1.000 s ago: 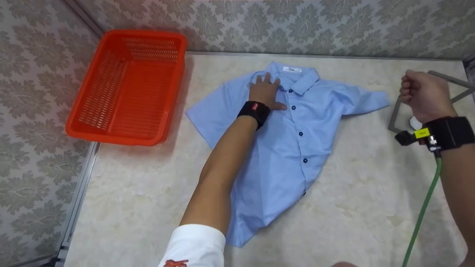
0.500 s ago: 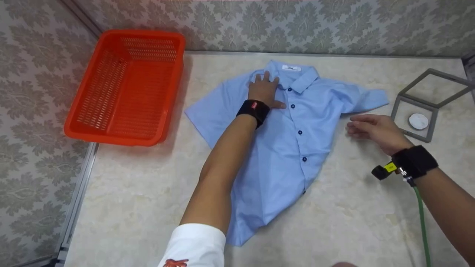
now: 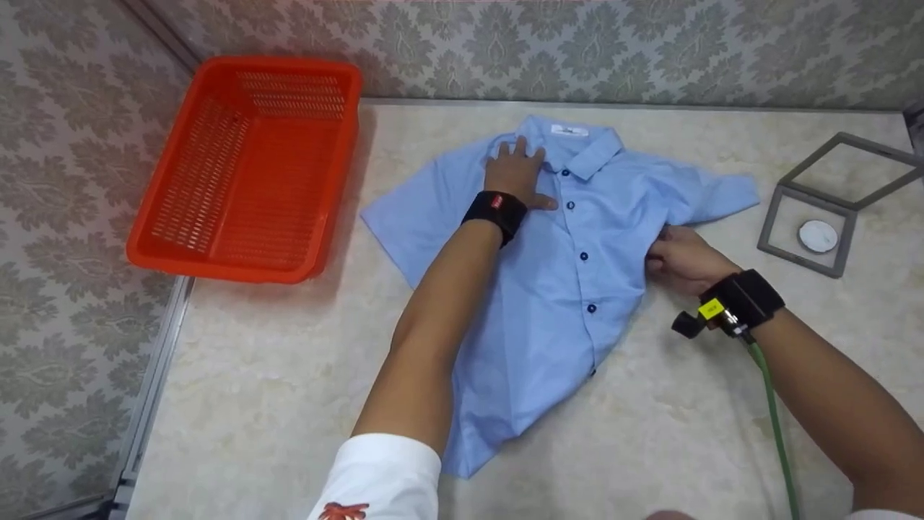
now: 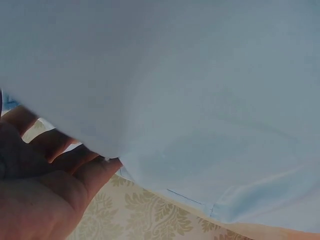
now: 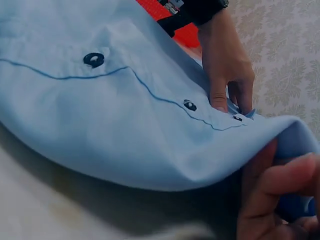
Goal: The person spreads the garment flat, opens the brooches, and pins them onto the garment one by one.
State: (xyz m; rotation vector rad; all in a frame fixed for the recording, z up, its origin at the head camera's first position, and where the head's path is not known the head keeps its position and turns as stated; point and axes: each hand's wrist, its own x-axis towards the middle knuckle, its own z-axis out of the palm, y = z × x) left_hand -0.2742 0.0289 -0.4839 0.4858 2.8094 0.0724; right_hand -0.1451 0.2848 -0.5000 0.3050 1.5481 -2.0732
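Observation:
A light blue short-sleeved shirt [image 3: 534, 347] with dark buttons lies front up, its collar toward the back wall and its lower part narrowed and slanting. My left hand [image 3: 514, 177] rests spread on the chest beside the collar. Fabric fills most of the left wrist view, with the fingers [image 4: 95, 172] along its edge. My right hand [image 3: 686, 261] is at the shirt's side edge, just below the sleeve on the right. In the right wrist view its curled fingers [image 5: 265, 195] hold that edge, which bulges up; some fingertips are hidden under the cloth.
An orange-red plastic basket [image 3: 328, 238] stands at the back left. At the right lies an opened grey frame-like case [image 3: 769, 231] with a round white disc [image 3: 818, 236] in it. A green cable [image 3: 776, 426] trails from the right wrist strap. A patterned wall [image 3: 498, 50] borders the back.
My right hand has moved left from over the grey case to the shirt's side edge and taken hold there. My left hand has stayed on the chest of the shirt.

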